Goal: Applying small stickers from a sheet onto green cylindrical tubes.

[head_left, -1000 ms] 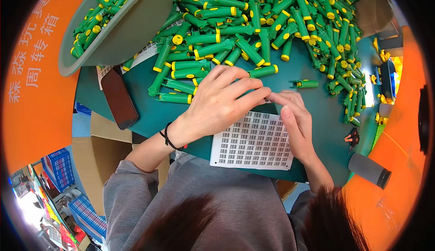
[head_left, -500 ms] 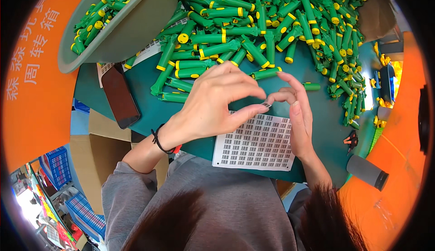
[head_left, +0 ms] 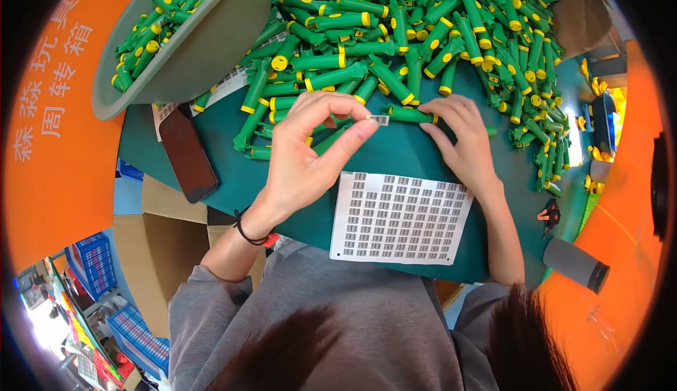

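Observation:
A small printed sticker [head_left: 379, 119] is pinched between the thumb and forefinger of my left hand [head_left: 303, 148], held up over the table. To its right, my right hand [head_left: 462, 141] has its fingers curled over the yellow end of a green plastic tube [head_left: 405, 114] lying at the near edge of the pile. Below both hands a white sheet of stickers [head_left: 402, 222] lies flat, covered in rows of small dark labels, with gaps in its top row. Many similar green tubes with yellow ends make up the heap [head_left: 352, 21] beyond my hands.
A grey-green tub [head_left: 233, 45] of more tubes leans at the far left, over other sticker sheets. A dark phone [head_left: 187, 155] lies beside it. On the right are small snips [head_left: 549, 215] and a grey cylinder [head_left: 575, 265]. An open cardboard box [head_left: 166, 250] stands below left.
My hands have moved apart. The left has carried the sticker up and leftward off the sheet area; the right has reached forward and taken hold of a green tube.

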